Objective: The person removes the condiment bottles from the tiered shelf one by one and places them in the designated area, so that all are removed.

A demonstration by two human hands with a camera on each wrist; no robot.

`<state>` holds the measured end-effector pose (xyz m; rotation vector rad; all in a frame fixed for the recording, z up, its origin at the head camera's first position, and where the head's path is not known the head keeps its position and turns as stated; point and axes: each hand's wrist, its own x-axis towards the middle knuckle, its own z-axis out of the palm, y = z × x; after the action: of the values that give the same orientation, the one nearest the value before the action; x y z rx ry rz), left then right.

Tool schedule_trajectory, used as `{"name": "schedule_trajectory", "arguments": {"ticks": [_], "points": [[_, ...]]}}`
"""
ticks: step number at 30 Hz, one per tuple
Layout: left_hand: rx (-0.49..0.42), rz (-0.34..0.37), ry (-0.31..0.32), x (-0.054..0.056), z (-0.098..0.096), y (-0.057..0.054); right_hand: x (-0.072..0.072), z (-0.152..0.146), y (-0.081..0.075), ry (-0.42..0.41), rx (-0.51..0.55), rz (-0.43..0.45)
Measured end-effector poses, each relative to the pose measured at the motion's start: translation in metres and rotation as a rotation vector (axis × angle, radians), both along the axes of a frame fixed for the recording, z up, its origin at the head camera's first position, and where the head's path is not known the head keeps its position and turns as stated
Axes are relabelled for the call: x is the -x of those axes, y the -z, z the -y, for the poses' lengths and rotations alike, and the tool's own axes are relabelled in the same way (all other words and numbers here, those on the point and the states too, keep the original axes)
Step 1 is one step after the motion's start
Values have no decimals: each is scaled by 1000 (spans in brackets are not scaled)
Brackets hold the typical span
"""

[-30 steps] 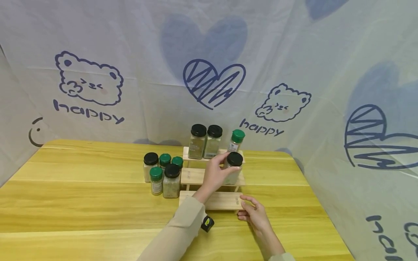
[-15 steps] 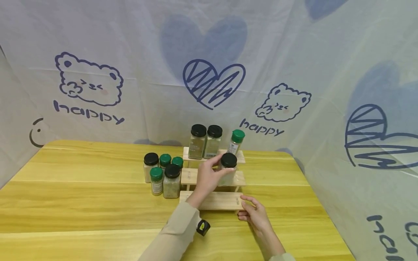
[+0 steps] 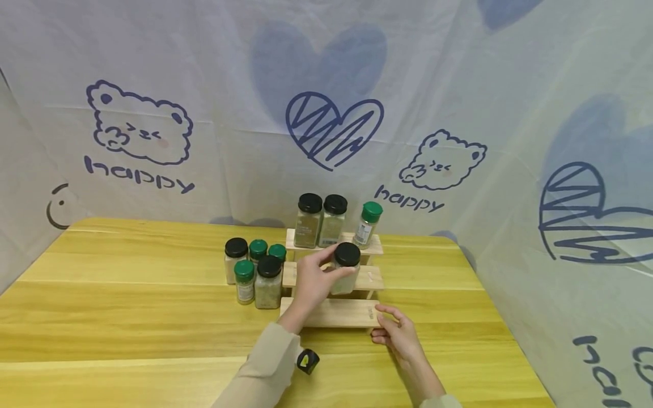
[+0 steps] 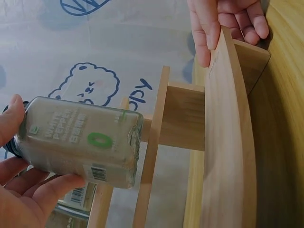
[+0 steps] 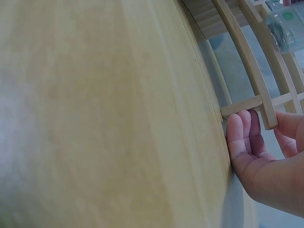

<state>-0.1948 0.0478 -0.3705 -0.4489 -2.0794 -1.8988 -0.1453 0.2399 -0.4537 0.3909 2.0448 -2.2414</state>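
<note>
Jar [image 4: 78, 140] labelled white pepper is gripped by the left hand's fingers [image 4: 54, 190] at the middle tier [image 3: 370, 278] of a wooden rack [image 4: 228, 152] — whether touching it, unclear. The right hand [image 3: 401, 335] pinches the front tier [image 3: 339, 313]; five jars [image 3: 267, 289] stand left, on the counter [image 3: 148, 289].

On the black-capped jar [image 4: 78, 130], toward eight o'clock in the left wrist view, I read "WHITE PEPPER", a green "0" [image 4: 90, 139] and a barcode [image 4: 99, 173]. The cloth [image 3: 234, 147] says "happy" at nine and three o'clock in the head view.
</note>
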Motion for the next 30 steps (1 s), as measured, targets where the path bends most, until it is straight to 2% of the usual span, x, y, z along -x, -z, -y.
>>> {"name": "schedule_trajectory", "arguments": {"ticks": [4, 5, 8, 11, 12, 24, 30], "points": [[-1, 7, -2, -3, 5, 0, 0, 1, -1, -3, 0, 3], [-9, 11, 4, -6, 6, -4, 0, 1, -1, -3, 3, 5], [-34, 18, 25, -8, 10, -5, 0, 0, -1, -8, 5, 6], [-47, 32, 35, -10, 14, -5, -1, 0, -1, -12, 8, 5], [-48, 36, 34, -9, 14, -2, -1, 0, -1, -14, 5, 2], [-44, 62, -8, -19, 34, -1, 0, 0, 0, -3, -6, 12], [-42, 113, -24, -24, 41, 0, -1, 0, -1, -3, -3, 7]]}}
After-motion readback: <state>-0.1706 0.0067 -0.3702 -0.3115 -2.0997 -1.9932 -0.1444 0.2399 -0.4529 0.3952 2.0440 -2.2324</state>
